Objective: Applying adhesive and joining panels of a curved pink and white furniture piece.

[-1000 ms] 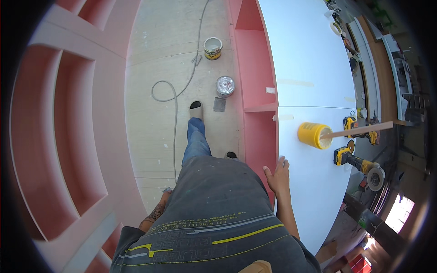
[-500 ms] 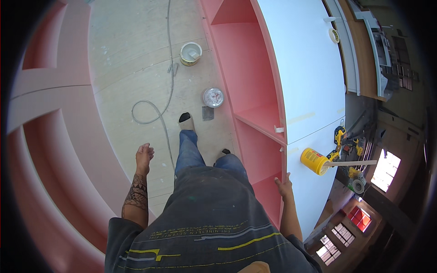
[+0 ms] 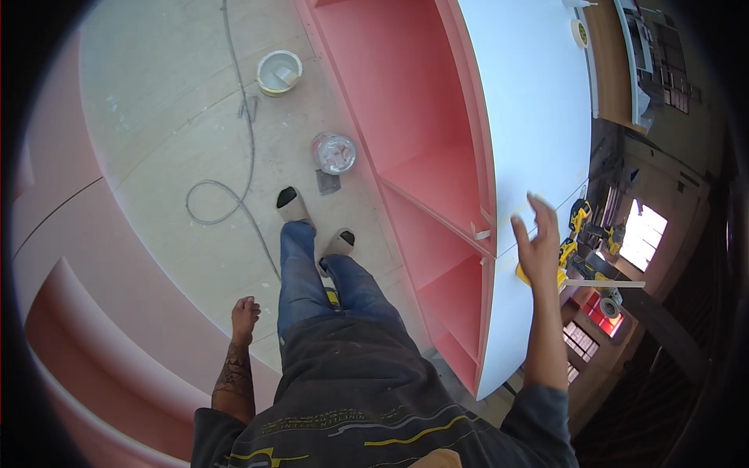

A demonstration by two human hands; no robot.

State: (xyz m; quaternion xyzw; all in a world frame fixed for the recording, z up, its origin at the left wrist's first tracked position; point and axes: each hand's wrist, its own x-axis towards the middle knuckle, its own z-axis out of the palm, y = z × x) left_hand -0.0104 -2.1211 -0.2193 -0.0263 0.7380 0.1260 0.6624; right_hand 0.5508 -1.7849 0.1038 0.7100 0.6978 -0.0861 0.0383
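Holding right hand [image 3: 538, 243] spread over white top [image 3: 538, 117], by yellow tub [image 3: 523, 275] parked inside shelf-side edge, probably for easy reach, tho can't tell grip of left hand [image 3: 245, 313].

Single view: the left lens of a head-worn fisheye pair, upright and unmirrored. It looks steeply down from the wearer's head, with the shirt [image 3: 351, 374] nearest, across the lower edge. The left hand [image 3: 246, 316] and right hand [image 3: 540, 246] fall at middle range, the shoes [image 3: 295, 206] and floor [image 3: 156, 86] farther off. Coverage extends rightward to the windows [image 3: 646, 234]; straight edges bow toward the dark border.
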